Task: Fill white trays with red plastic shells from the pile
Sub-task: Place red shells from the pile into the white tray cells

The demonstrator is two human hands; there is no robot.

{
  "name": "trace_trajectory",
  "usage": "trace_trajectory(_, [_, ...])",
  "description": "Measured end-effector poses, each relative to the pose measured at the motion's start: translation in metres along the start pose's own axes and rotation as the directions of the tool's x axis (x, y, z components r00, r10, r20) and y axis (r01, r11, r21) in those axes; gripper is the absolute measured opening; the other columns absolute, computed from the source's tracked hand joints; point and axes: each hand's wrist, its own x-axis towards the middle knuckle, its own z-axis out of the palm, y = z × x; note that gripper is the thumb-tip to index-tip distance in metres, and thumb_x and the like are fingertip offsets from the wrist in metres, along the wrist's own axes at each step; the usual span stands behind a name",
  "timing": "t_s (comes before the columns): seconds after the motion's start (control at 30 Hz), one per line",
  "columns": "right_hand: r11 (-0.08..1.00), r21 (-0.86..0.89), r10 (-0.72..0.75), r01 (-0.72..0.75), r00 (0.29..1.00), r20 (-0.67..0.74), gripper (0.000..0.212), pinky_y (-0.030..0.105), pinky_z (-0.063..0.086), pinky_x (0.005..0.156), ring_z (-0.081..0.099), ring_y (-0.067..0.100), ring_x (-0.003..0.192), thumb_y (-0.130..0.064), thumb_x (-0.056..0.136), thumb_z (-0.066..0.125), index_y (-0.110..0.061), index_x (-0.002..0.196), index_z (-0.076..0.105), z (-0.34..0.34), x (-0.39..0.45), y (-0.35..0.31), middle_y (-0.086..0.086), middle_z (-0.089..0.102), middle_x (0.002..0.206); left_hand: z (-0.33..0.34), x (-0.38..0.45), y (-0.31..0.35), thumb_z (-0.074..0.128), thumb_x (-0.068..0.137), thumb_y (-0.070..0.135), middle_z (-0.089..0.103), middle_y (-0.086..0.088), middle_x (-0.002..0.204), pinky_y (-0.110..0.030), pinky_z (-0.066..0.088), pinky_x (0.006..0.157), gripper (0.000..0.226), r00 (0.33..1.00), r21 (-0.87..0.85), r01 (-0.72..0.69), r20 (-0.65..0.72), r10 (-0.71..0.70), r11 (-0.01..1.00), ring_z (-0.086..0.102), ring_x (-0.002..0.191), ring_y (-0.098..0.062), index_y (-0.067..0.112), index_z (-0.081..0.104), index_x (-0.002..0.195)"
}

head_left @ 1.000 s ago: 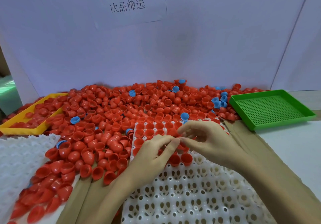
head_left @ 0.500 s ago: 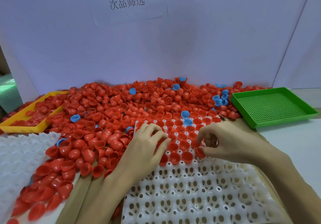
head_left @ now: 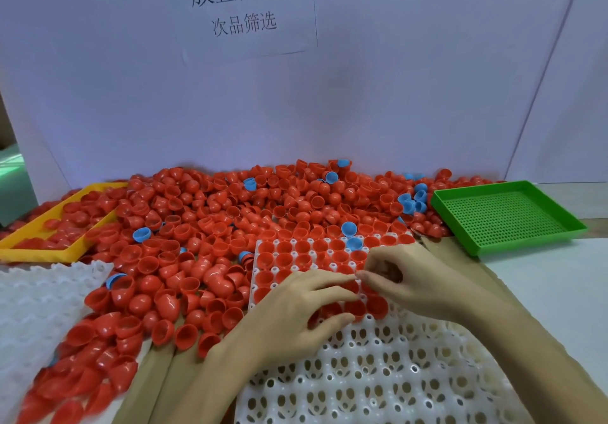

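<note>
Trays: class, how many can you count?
4: yellow tray far left, green tray far right, white tray near centre, second white tray near left. More may be hidden.

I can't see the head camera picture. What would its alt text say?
Two bare hands, the left hand and right hand, work over a white tray whose far rows hold red shells, fingertips meeting at the last filled row. A big pile of red shells with a few blue ones lies behind, between a yellow tray and a green tray.
</note>
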Motion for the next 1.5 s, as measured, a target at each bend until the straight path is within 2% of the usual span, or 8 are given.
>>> trace_trajectory(0.2, [0.999,-0.050,-0.003,-0.007,0.981,-0.193,0.005,0.026,0.050,0.073,0.061,0.003,0.080,-0.035,0.101,0.057,-0.035,0.101,0.062,-0.001,0.024,-0.001,-0.015,0.062,0.088,0.001,0.002,-0.001,0.053,0.105,0.052,0.046,0.028,0.153,-0.008,0.011,0.116,0.037,1.000,-0.007,-0.014,0.002,0.014,1.000,0.031,0.143,0.014,0.039,0.060,0.139])
trace_trajectory(0.37, [0.981,-0.181,0.045,-0.072,0.988,-0.150,0.038,0.035,0.051,0.098,0.058,0.016,0.111,-0.024,0.104,0.056,-0.024,0.141,0.051,-0.006,0.085,0.005,-0.001,0.055,0.129,0.000,0.003,-0.001,0.053,0.105,0.051,0.049,0.025,0.150,-0.010,0.013,0.116,0.037,1.000,-0.011,-0.024,0.004,0.024,1.000,0.034,0.142,0.010,0.038,0.061,0.139])
trace_trajectory(0.53, [0.930,-0.359,0.062,-0.076,0.997,-0.049,0.071,0.042,0.053,0.103,0.050,0.031,0.132,0.002,0.099,0.049,-0.030,0.160,0.031,0.000,0.152,0.009,0.009,0.037,0.160,-0.002,0.002,0.002,0.055,0.106,0.046,0.051,0.023,0.150,-0.012,0.017,0.117,0.037,1.000,-0.032,-0.023,0.008,0.024,0.999,0.036,0.141,0.009,0.035,0.062,0.140])
trace_trajectory(0.7, [0.867,-0.491,-0.093,0.089,0.996,0.016,0.070,0.041,0.058,0.091,0.057,0.022,0.131,0.015,0.089,0.051,-0.024,0.147,0.057,0.009,0.189,0.017,-0.001,0.057,0.146,-0.002,0.000,0.001,0.049,0.108,0.047,0.053,0.020,0.150,-0.021,0.025,0.119,0.037,1.000,-0.042,-0.019,0.005,0.020,0.999,0.038,0.141,0.007,0.033,0.063,0.139])
trace_trajectory(0.8, [0.866,-0.496,-0.028,0.059,0.997,0.069,0.054,0.040,0.056,0.095,0.056,0.021,0.131,0.004,0.096,0.058,-0.022,0.144,0.061,0.019,0.197,0.019,-0.002,0.057,0.144,-0.001,0.000,0.000,0.047,0.110,0.047,0.053,0.020,0.150,-0.026,0.028,0.118,0.037,1.000,-0.036,-0.013,0.008,0.013,0.999,0.038,0.141,0.006,0.032,0.063,0.140])
trace_trajectory(0.97, [0.904,-0.427,0.006,-0.015,1.000,-0.022,0.031,0.044,0.056,0.088,0.063,0.028,0.107,0.000,0.094,0.065,-0.010,0.123,0.067,0.024,0.195,0.016,0.004,0.055,0.126,-0.003,0.000,0.001,0.045,0.110,0.048,0.052,0.020,0.151,-0.026,0.028,0.119,0.038,1.000,-0.034,-0.009,0.021,0.010,0.999,0.038,0.141,0.006,0.032,0.062,0.140])
trace_trajectory(1.27, [0.999,0.037,0.032,-0.020,0.934,-0.355,0.018,0.018,0.056,0.079,0.068,0.010,0.083,-0.011,0.097,0.072,-0.018,0.112,0.077,0.003,0.150,0.029,-0.003,0.061,0.118,-0.004,0.000,-0.001,0.046,0.109,0.047,0.053,0.022,0.150,-0.010,0.011,0.117,0.036,1.000,-0.039,-0.002,0.008,0.003,0.999,0.037,0.141,0.009,0.035,0.063,0.139])
trace_trajectory(1.5, [0.936,0.318,0.293,-0.148,0.829,-0.476,0.013,0.032,0.063,0.056,0.074,0.017,0.055,-0.019,0.103,0.065,-0.012,0.111,0.073,-0.012,0.112,0.034,0.006,0.074,0.104,-0.004,0.000,0.001,0.044,0.110,0.049,0.051,0.026,0.149,-0.015,0.015,0.118,0.037,0.999,-0.083,0.023,0.028,-0.021,0.996,0.035,0.140,0.014,0.037,0.062,0.139])
